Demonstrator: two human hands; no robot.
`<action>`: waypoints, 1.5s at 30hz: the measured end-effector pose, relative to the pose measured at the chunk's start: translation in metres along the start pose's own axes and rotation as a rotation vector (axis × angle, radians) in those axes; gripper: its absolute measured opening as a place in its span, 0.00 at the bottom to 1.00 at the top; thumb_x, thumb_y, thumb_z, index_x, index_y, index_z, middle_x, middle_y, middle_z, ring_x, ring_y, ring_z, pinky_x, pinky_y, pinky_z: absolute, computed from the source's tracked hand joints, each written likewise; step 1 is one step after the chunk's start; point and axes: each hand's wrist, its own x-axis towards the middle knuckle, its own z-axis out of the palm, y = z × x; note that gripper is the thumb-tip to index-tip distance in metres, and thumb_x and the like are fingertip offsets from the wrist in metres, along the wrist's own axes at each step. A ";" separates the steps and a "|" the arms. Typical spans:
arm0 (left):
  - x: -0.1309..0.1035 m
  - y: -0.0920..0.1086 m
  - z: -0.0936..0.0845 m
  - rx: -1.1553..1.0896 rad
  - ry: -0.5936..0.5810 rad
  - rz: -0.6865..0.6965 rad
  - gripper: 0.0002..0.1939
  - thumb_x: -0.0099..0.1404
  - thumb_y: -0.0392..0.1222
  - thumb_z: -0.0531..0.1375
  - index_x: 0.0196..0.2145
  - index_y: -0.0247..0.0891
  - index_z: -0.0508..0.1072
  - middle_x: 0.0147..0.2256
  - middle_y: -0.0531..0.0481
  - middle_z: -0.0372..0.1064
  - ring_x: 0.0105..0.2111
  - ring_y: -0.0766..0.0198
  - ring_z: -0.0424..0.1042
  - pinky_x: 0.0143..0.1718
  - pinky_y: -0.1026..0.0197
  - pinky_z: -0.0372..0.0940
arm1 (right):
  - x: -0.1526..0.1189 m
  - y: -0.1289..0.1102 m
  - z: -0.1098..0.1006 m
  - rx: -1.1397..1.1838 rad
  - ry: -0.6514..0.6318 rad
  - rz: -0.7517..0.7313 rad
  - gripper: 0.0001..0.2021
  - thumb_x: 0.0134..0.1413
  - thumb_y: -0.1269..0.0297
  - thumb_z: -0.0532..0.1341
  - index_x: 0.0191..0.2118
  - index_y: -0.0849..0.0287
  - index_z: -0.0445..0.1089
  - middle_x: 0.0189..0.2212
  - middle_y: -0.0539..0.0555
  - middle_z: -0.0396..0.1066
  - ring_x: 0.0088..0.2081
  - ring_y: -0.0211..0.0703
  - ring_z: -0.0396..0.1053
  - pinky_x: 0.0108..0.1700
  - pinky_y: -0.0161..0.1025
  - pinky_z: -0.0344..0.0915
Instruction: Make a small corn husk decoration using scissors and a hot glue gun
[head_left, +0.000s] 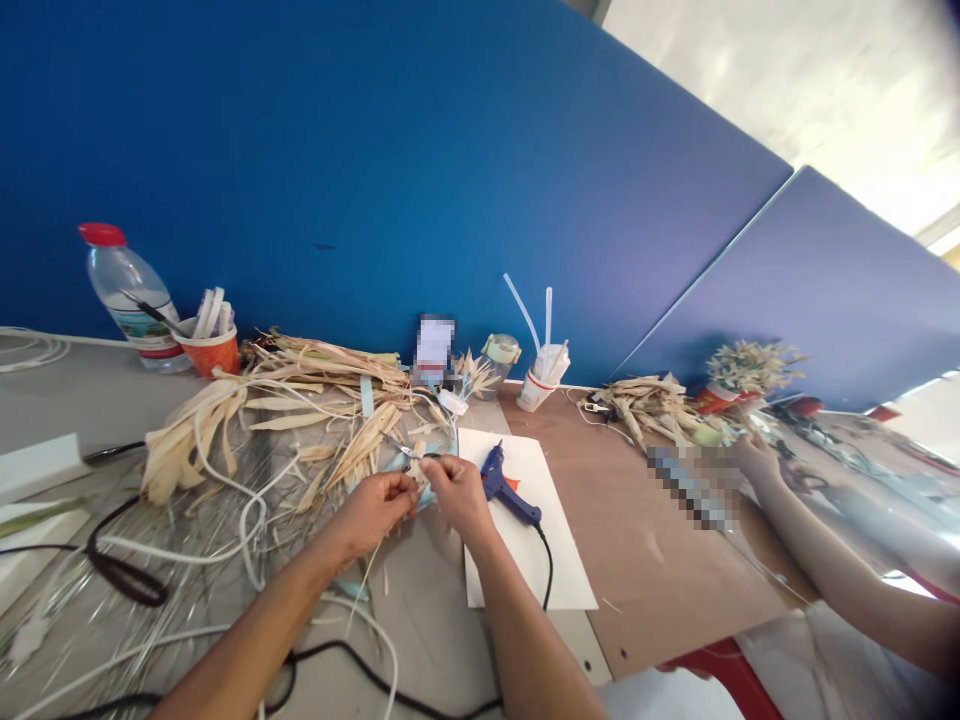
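Near the middle of the desk, my left hand [381,510] has its fingers pinched on a small pale piece of dried husk [412,478]. Close beside it on the right, my right hand [456,492] is also closed, thumb and forefinger together at the same small piece; its exact shape is hidden by the fingers. A blue glue gun [510,487] lies on a white sheet [551,540] just right of my right hand. Strips of dried husk [367,445] lie left of and beyond my hands, with scissors partly visible among them.
White cables [247,520] and thin clear wires cover the left side. Behind stand a bottle [135,300], an orange cup [212,350], a phone [435,348], a jar [498,365] and a straw cup [537,385]. Another person's arm [810,540] is at the right.
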 end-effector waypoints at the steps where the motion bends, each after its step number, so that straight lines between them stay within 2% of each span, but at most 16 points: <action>1: 0.000 -0.001 -0.001 -0.006 0.004 0.004 0.08 0.52 0.45 0.60 0.22 0.38 0.67 0.20 0.56 0.62 0.18 0.68 0.58 0.21 0.65 0.51 | 0.001 0.000 -0.002 0.074 -0.011 0.016 0.19 0.50 0.54 0.57 0.16 0.58 0.58 0.14 0.45 0.53 0.20 0.33 0.51 0.23 0.33 0.49; 4: 0.002 -0.004 -0.004 -0.056 -0.006 0.016 0.11 0.53 0.48 0.59 0.23 0.37 0.67 0.21 0.55 0.62 0.19 0.69 0.57 0.22 0.65 0.51 | 0.002 -0.003 -0.008 0.271 -0.102 0.033 0.13 0.49 0.55 0.58 0.28 0.60 0.70 0.19 0.47 0.61 0.22 0.34 0.56 0.26 0.33 0.54; 6: 0.001 -0.004 -0.006 -0.101 -0.030 0.008 0.13 0.53 0.49 0.60 0.23 0.36 0.66 0.21 0.55 0.62 0.20 0.70 0.57 0.23 0.66 0.51 | 0.001 -0.004 -0.009 0.317 -0.211 0.035 0.10 0.46 0.59 0.61 0.34 0.58 0.73 0.23 0.47 0.64 0.24 0.35 0.59 0.28 0.33 0.57; 9: -0.002 0.000 -0.007 -0.147 -0.062 -0.005 0.13 0.54 0.49 0.60 0.23 0.36 0.67 0.22 0.55 0.61 0.20 0.70 0.57 0.23 0.66 0.52 | 0.000 -0.002 -0.008 0.278 -0.264 0.022 0.06 0.45 0.63 0.60 0.29 0.58 0.73 0.24 0.48 0.65 0.26 0.35 0.60 0.29 0.33 0.57; 13: -0.004 0.005 -0.005 -0.137 -0.085 -0.008 0.12 0.54 0.47 0.60 0.23 0.36 0.66 0.21 0.56 0.61 0.19 0.71 0.57 0.22 0.66 0.50 | 0.001 0.001 -0.003 0.229 -0.188 0.041 0.07 0.45 0.63 0.61 0.22 0.59 0.68 0.19 0.46 0.61 0.24 0.34 0.58 0.29 0.33 0.56; 21: -0.002 0.003 0.002 0.031 0.000 0.029 0.13 0.55 0.49 0.58 0.21 0.38 0.65 0.19 0.57 0.59 0.18 0.70 0.55 0.20 0.65 0.48 | -0.001 -0.002 0.000 0.079 -0.085 0.071 0.12 0.44 0.61 0.60 0.18 0.59 0.61 0.16 0.44 0.57 0.21 0.34 0.54 0.26 0.33 0.52; 28: -0.001 0.001 -0.002 0.035 0.016 0.026 0.14 0.56 0.51 0.56 0.22 0.38 0.64 0.19 0.58 0.58 0.18 0.70 0.54 0.21 0.66 0.49 | 0.000 -0.001 -0.002 0.356 -0.293 0.136 0.06 0.43 0.63 0.61 0.27 0.60 0.69 0.19 0.46 0.64 0.22 0.33 0.56 0.27 0.32 0.53; 30: 0.000 -0.002 -0.003 0.013 0.004 0.013 0.14 0.56 0.51 0.56 0.22 0.37 0.64 0.19 0.58 0.58 0.18 0.71 0.54 0.21 0.66 0.48 | 0.000 -0.001 -0.003 0.371 -0.310 0.128 0.05 0.42 0.65 0.62 0.27 0.60 0.70 0.20 0.46 0.64 0.23 0.33 0.56 0.28 0.32 0.52; 37: 0.000 -0.003 -0.006 -0.060 -0.047 0.007 0.13 0.56 0.48 0.58 0.24 0.35 0.66 0.22 0.56 0.62 0.19 0.71 0.57 0.21 0.66 0.49 | 0.002 0.001 -0.006 0.265 -0.253 0.075 0.05 0.46 0.65 0.59 0.25 0.60 0.67 0.18 0.44 0.58 0.23 0.34 0.53 0.28 0.33 0.51; 41: 0.000 -0.003 -0.007 -0.125 -0.115 0.004 0.13 0.56 0.47 0.59 0.24 0.34 0.67 0.22 0.55 0.64 0.19 0.72 0.57 0.22 0.66 0.49 | 0.004 0.000 -0.012 0.317 -0.131 0.042 0.07 0.48 0.63 0.58 0.25 0.60 0.65 0.18 0.44 0.56 0.23 0.34 0.52 0.28 0.33 0.50; 43: 0.001 -0.003 -0.008 -0.174 -0.088 0.037 0.14 0.57 0.48 0.59 0.25 0.33 0.69 0.23 0.54 0.66 0.17 0.74 0.55 0.21 0.67 0.48 | 0.006 0.001 -0.015 0.371 -0.047 0.020 0.07 0.49 0.62 0.58 0.26 0.60 0.64 0.19 0.44 0.58 0.23 0.34 0.54 0.29 0.33 0.52; 45: 0.002 -0.003 -0.010 -0.249 0.009 0.077 0.14 0.57 0.49 0.59 0.28 0.33 0.70 0.26 0.53 0.67 0.17 0.76 0.53 0.21 0.67 0.48 | 0.007 0.002 -0.017 0.416 0.000 0.015 0.07 0.49 0.61 0.58 0.28 0.59 0.64 0.19 0.45 0.60 0.24 0.34 0.56 0.30 0.33 0.53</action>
